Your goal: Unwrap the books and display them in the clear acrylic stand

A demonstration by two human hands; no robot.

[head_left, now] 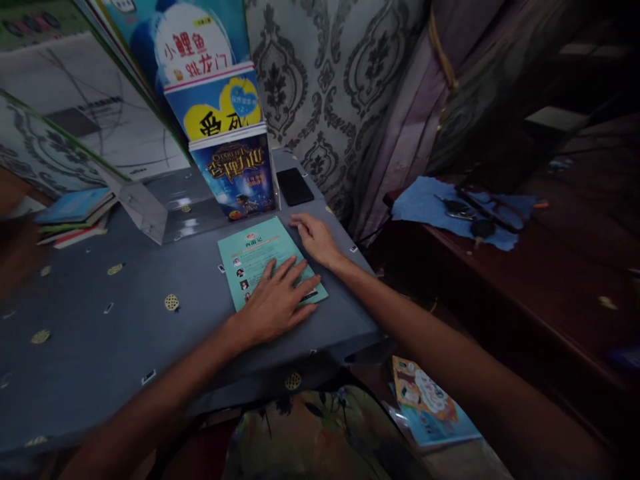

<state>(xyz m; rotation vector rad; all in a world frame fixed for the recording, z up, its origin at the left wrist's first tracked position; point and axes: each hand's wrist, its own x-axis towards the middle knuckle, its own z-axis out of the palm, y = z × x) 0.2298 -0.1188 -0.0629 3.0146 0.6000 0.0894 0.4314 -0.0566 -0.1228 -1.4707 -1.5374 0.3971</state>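
Observation:
A teal booklet (255, 253) lies flat on the grey tablecloth (125, 320). My left hand (277, 300) rests palm down on the booklet's lower half, fingers spread and flat. My right hand (316, 237) lies at the booklet's right edge, fingers stretched out and touching the edge near its top corner. Behind the booklet, three books stand overlapping in a clear acrylic stand (165, 210): a dark blue one (237, 177) in front, a blue and yellow one (215, 107) behind it, and a third (193, 40) at the back.
A black phone (294, 186) lies right of the standing books. A stack of books (75, 213) sits at the far left. A patterned curtain (330, 93) hangs behind. A blue cloth (425, 203) with dark items lies on a wooden bench at right. A picture book (430, 403) lies on the floor.

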